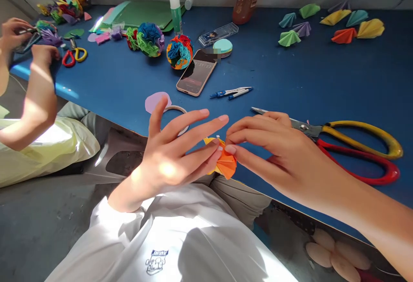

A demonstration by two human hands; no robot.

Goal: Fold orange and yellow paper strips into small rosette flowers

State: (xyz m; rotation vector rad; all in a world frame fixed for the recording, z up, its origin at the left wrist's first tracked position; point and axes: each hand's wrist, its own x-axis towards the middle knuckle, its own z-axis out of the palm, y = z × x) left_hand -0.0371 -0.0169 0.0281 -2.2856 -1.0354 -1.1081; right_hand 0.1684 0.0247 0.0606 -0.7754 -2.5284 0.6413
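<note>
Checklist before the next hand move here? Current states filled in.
1. Pleated orange-and-yellow paper piece held: ok, fingers of bare left hand and bare right hand on it.
2. Piece fully visible: not ok, fingertips cover part.
3. Large metal scissors with red and yellow handles unobstructed in view: not ok, right hand hides part of the blades.
4. Left hand off pale ring-shaped roll: cannot tell, they overlap in view.
5. Co-worker's bare hands well apart: ok, far left.

The left hand (171, 155) partly conceals the orange pleated paper (228, 168) and the tape roll (177, 108); the right hand (277, 148) partly covers the large scissors (309, 130).
</note>
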